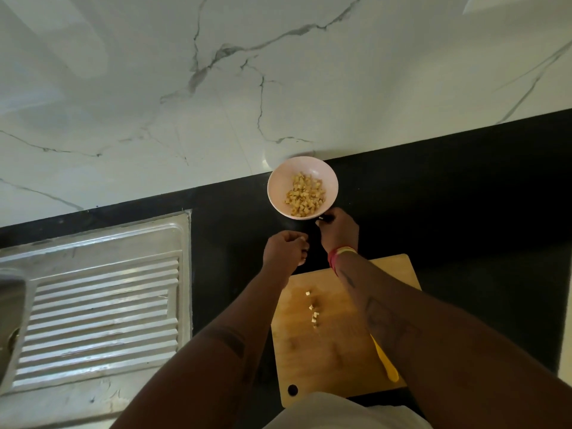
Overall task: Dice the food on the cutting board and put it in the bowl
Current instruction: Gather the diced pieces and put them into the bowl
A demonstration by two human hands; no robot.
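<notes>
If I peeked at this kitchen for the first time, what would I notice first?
Probably the pale pink bowl on the black counter by the marble wall, holding a heap of small yellowish diced pieces. Just below it are two hands, the right hand at the bowl's near rim and the left hand curled beside it. Nearer the person, a wooden cutting board holds a few leftover cubes.

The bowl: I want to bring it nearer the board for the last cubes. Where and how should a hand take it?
Grip the bowl by its near rim, coming from the board side, thumb over the lip and fingers outside. That edge is bare, while the diced food lies heaped in the middle. The right hand is already beside that rim.
</notes>
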